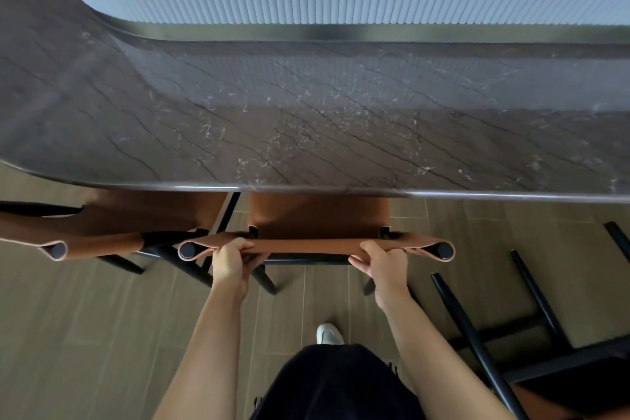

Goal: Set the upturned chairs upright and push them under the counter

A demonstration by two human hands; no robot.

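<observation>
Left hand (231,257) and right hand (381,261), each grip curled round the back of the middle chair (306,244) at frame centre, seat partly under the worktop (306,129). The chair at frame left (102,242) looks tucked in; lower right, an upturned chair (531,334) is not yet righted.

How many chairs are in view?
3: centre chair, upright, held by left hand and right hand; left chair, upright, partly under the counter; upturned chair at right, legs up. Others may be hidden.
</observation>
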